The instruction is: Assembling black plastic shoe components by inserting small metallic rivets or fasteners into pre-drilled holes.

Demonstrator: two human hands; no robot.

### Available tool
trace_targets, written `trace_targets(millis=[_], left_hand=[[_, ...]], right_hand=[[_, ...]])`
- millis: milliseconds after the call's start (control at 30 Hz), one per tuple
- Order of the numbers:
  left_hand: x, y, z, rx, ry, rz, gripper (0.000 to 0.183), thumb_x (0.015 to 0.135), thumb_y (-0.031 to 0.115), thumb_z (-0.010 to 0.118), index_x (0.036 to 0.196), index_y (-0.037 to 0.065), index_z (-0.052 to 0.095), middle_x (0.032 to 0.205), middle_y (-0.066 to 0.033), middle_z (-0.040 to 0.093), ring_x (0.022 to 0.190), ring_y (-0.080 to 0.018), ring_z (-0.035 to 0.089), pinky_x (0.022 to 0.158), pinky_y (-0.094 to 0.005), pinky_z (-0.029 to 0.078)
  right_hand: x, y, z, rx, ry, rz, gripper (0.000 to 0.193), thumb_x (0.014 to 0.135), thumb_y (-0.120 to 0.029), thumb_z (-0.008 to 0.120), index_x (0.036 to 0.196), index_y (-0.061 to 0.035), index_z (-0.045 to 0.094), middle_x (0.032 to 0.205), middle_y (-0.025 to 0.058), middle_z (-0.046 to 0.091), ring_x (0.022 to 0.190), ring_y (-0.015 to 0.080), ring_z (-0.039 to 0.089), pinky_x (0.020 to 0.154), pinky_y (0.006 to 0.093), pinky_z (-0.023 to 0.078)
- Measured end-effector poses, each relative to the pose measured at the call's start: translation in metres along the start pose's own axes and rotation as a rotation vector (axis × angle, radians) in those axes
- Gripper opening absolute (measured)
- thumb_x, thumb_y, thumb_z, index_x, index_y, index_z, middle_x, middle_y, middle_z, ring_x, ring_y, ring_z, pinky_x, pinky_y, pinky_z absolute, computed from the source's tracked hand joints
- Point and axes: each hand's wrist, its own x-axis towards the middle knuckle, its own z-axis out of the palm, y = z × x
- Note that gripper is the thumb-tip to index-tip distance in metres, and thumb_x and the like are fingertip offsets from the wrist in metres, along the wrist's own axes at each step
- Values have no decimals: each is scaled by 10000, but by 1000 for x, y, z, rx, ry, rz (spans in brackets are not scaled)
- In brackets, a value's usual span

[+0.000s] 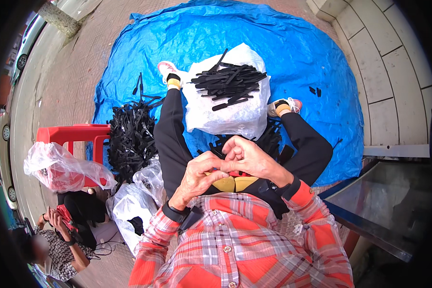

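Note:
My left hand (202, 174) and my right hand (252, 160) meet in front of my lap, thumbs and fingertips close together. Both are closed in a pinch with the fingers curled. Whatever sits between the fingertips is too small or hidden to make out. Beyond them stands a white plastic bag (209, 114), stuffed full, between my feet. A heap of flat black strips (232, 80) lies across its top. More black strips (272, 135) lie between my legs, partly covered by my hands. Something yellow (245, 183) shows just under my hands on my lap.
A large pile of black strips (131, 139) lies left of my leg on a blue tarp (317, 57). Beside it stand a red plastic stool (74, 133) with a clear bag (65, 165) and a white bag (129, 206). Another person (62, 245) sits lower left. A glass-topped frame (374, 201) is at right.

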Motion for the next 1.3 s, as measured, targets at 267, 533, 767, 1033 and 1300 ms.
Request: trace_targets(millis=[267,533,767,1033,1300], left_hand=[[4,-10,10,-286,196,-199,474,635,167,790,1047,50,586,869,11,484,703,-83,398,660,-221,349],[-8,-30,6,-629,64,-558,202,843,162,523,956,8,587,764,-21,597,622,-46,420,601,-201,346],[0,-36,19,-391,176,-462,131,837,128,603,875,2,608,659,4,568,563,-61,440,523,-223,369],[-1,-73,30,-315,36,-519,205,821,17,553,1025,-5,552,813,-14,566,712,-67,491,648,-200,401],[-1,-82,1,-715,313,-841,160,845,-48,507,1004,-46,526,900,-96,581,845,-205,627,713,-264,532]], right_hand=[[-2,11,0,51,-19,38,222,865,-213,582,825,5,569,660,1,520,567,52,469,496,212,369],[2,30,4,-263,313,53,215,762,-161,668,692,17,570,602,36,548,565,67,501,491,252,402],[-3,34,-3,3,219,50,173,796,-169,654,769,-3,611,585,-1,546,505,30,472,435,204,362],[14,101,-29,-647,395,-74,163,792,-149,563,753,7,589,687,166,588,710,321,589,628,398,446],[101,109,-99,-1129,508,-354,140,717,-45,535,852,-10,528,827,159,468,831,337,486,677,426,397]])
